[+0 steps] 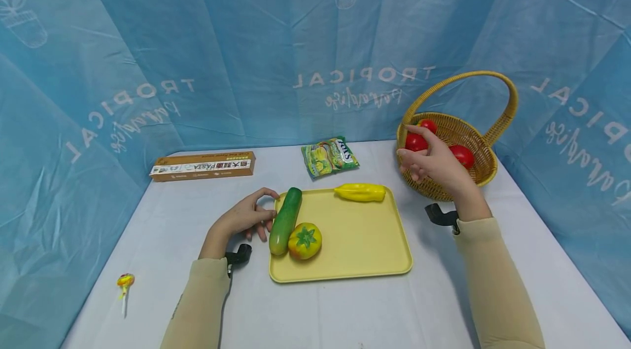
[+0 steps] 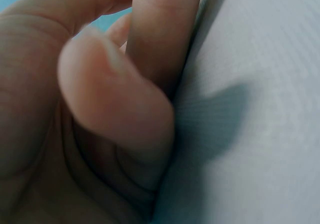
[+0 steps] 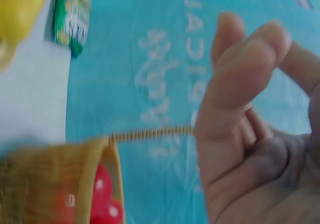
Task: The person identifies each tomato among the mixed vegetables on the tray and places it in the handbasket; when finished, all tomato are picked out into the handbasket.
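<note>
My left hand (image 1: 245,214) lies on the cloth at the left edge of a yellow tray (image 1: 362,239), its fingertips right by the rim, fingers loosely bent and holding nothing. On the tray, close to those fingers, lies a long green cucumber (image 1: 286,222). Against it sits a round yellow-orange fruit (image 1: 305,240) with a green star-shaped top. A yellow pepper-shaped vegetable (image 1: 361,192) lies at the tray's far edge. Raised in front of a wicker basket (image 1: 429,191), my right hand (image 1: 436,162) holds nothing, with its fingers loosely bent. Inside the basket are shiny red fruits (image 1: 462,156), partly hidden.
A brown pasta box (image 1: 202,166) lies at the back left, and a green snack bag (image 1: 330,158) behind the tray. A lollipop (image 1: 125,283) lies near the left edge. The basket's tall arched handle (image 1: 463,76) rises in front of the blue curtain (image 1: 266,53).
</note>
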